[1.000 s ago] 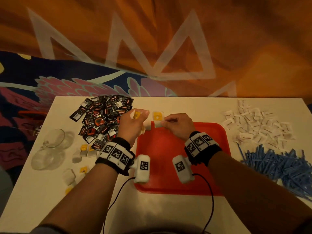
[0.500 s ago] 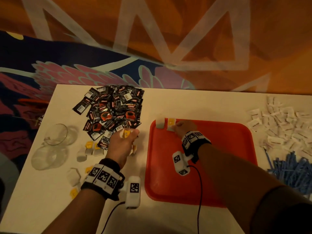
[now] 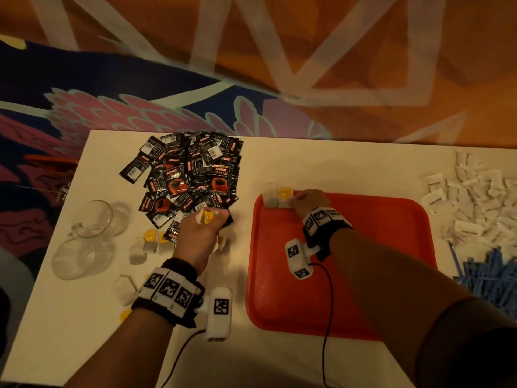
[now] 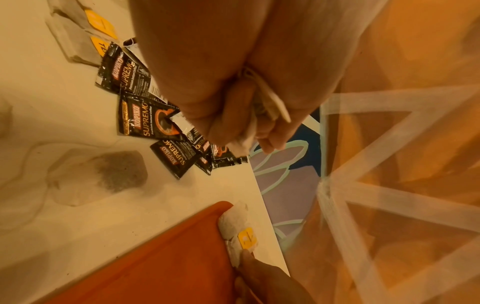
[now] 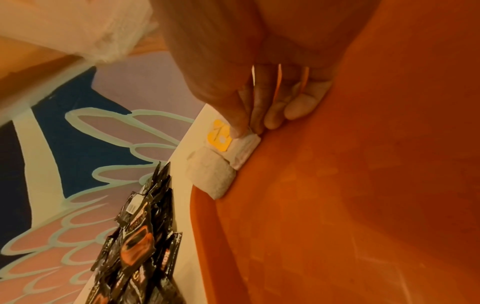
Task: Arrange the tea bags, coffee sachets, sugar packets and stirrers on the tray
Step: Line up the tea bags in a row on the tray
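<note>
Head view looks down on a white worktop [image 3: 279, 357] carrying a red tray [image 3: 363, 289]; the right hand [image 3: 309, 201] reaches to the tray's far left corner, its grip narrow, thumb and fingertips pinching a tea bag with a yellow tag [image 3: 284, 196] that leans on the tray rim; a second tea bag [image 3: 270, 195] stands just beside it, touching, at the corner itself; the right wrist view shows both bags propped against the rim, the thumb on the tagged one [image 5: 235, 144]; the left hand [image 3: 200, 233] hangs over the worktop left of the tray, its grip curled round a bunch of tea bags [image 3: 205, 215], white paper showing between the fingers in the left wrist view [image 4: 262, 111]; black coffee sachets [image 3: 193, 175] lie heaped beyond that hand; loose tea bags [image 3: 148, 245] sit to its left, near two glass cups [image 3: 89, 239]; white sugar packets [image 3: 475, 197] and blue stirrers [image 3: 492, 278] lie right of the tray.
</note>
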